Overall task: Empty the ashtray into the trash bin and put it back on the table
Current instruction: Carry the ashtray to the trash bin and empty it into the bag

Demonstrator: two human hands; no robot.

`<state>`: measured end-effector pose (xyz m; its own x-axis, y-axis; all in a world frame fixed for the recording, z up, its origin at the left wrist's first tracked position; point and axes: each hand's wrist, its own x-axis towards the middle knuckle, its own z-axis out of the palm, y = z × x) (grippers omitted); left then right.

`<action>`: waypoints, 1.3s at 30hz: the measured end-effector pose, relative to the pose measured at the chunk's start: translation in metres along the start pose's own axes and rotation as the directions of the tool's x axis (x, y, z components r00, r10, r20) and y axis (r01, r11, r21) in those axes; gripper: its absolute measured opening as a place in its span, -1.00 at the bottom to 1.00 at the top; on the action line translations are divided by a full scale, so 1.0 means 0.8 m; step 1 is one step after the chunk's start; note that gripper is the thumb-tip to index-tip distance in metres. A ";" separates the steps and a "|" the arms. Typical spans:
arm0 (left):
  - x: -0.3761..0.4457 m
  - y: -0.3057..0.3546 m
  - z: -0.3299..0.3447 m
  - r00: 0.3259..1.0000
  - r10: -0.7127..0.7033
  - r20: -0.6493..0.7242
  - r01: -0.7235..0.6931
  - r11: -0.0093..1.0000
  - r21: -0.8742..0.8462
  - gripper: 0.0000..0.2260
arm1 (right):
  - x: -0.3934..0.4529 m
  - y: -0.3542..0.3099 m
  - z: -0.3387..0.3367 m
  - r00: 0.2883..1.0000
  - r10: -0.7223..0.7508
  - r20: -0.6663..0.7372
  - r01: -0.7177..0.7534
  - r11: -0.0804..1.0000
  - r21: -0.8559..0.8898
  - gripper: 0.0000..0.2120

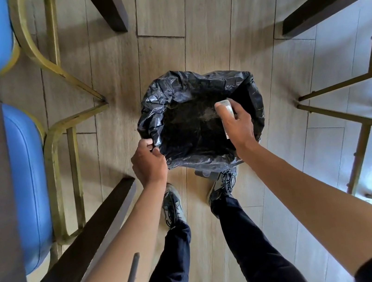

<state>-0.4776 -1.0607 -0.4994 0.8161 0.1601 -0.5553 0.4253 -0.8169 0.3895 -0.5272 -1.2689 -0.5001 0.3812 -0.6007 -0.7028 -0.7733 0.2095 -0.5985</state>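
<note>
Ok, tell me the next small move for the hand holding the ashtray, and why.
Probably keep the ashtray tipped a moment, perhaps with a light shake: the right hand holds it on edge above the bag, ash is falling from it, and the left hand holds the rim open.

Pale wood-plank floor (pixel 159 11), blue gold-framed chairs (pixel 28 178), dark, probably table, legs (pixel 107 4)

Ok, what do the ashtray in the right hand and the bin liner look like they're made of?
The ashtray looks like clear glass, possibly hard plastic: it is see-through with a pale, glossy edge, though the right hand hides most of it. The bin liner looks like thin black plastic film: crinkled, shiny folds, and its rim bunches where the left hand pinches it.
</note>
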 end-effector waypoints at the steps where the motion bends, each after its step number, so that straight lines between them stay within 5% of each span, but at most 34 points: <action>1: -0.001 0.000 0.000 1.000 0.005 0.002 -0.005 1.000 0.000 -0.80 | 0.000 0.001 0.000 1.000 -0.005 -0.006 0.005 1.000 -0.010 -0.44; 12: -0.004 0.001 -0.002 1.000 0.008 -0.010 -0.008 1.000 -0.011 -0.80 | 0.003 -0.001 0.002 0.999 0.033 0.017 -0.033 0.999 -0.002 -0.18; 20: -0.006 0.003 -0.003 1.000 0.012 -0.018 -0.012 1.000 0.000 -0.80 | -0.012 0.000 0.007 0.992 -0.121 0.026 0.123 0.965 -0.229 -0.13; 28: -0.006 0.003 -0.003 1.000 0.019 -0.008 -0.019 1.000 -0.001 -0.79 | -0.023 -0.008 0.019 0.903 -0.404 0.147 0.423 0.776 -0.468 -0.12; 39: -0.004 0.005 -0.008 1.000 -0.014 0.008 0.014 1.000 -0.022 -0.80 | -0.006 0.012 0.014 0.940 -0.293 0.173 0.337 0.743 -0.578 -0.13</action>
<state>-0.4757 -1.0613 -0.4917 0.8069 0.1668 -0.5667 0.4453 -0.8020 0.3980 -0.5307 -1.2550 -0.5070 0.6723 -0.4931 -0.5522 -0.7389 -0.4927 -0.4596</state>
